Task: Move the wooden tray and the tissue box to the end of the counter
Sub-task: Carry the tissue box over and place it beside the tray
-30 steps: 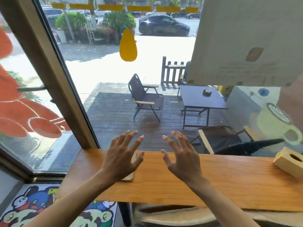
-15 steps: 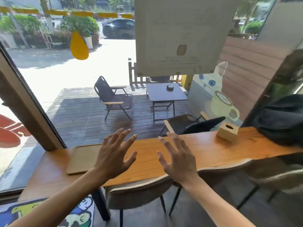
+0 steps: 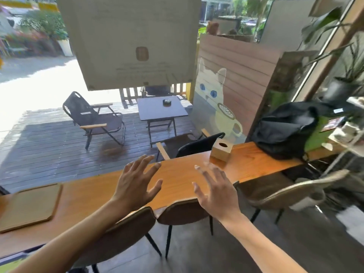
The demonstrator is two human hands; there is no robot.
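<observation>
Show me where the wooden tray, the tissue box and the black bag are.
wooden tray [image 3: 29,206], head view, middle of its flat top.
tissue box [image 3: 220,152], head view, its front side face.
black bag [image 3: 285,128], head view, middle of its crumpled body.

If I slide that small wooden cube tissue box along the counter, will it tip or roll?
The small wooden cube tissue box probably slides flat: it looks squat and sits square on the smooth orange wooden counter. Likely rigid, and light if hollow.

A black bag [image 3: 285,129] sat on the far right end of the counter [image 3: 183,174]. Two brown chairs [image 3: 126,231] stood tucked beneath its near edge — outside, a folding chair [image 3: 92,119] and a dark table [image 3: 160,109] occupied the deck.
</observation>
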